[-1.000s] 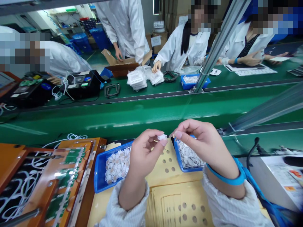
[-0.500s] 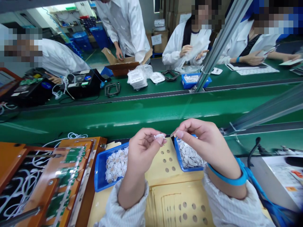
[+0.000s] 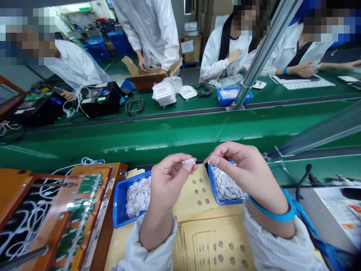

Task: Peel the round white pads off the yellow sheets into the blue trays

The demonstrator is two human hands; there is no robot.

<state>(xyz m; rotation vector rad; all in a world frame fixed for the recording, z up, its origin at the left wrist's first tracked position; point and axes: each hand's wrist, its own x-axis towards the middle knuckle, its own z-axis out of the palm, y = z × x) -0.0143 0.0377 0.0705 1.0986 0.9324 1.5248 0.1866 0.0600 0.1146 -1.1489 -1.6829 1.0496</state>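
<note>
My left hand (image 3: 169, 177) pinches a small white round part (image 3: 189, 162) between thumb and fingertips, raised above the bench. My right hand (image 3: 239, 169) is closed in a pinch just to its right, its fingertips on a tiny thin piece near the part; I cannot make out what that piece is. Below my hands lie yellow-brown backing sheets with round holes (image 3: 197, 192). A blue tray of small white discs (image 3: 135, 197) sits under my left hand. A second blue tray of discs (image 3: 225, 186) sits under my right hand. A blue strap circles my right wrist.
An orange fixture holding green circuit boards and white cables (image 3: 64, 214) stands at the left. A green conveyor belt (image 3: 180, 131) runs across in front. Beyond it, people in white coats work at a cardboard box (image 3: 146, 79), white plastic trays (image 3: 166, 92) and another blue tray (image 3: 232, 96).
My hands have barely moved; the left fingers have turned the white part slightly. Across the belt, a person has lifted both hands from the trays up to their chest.
</note>
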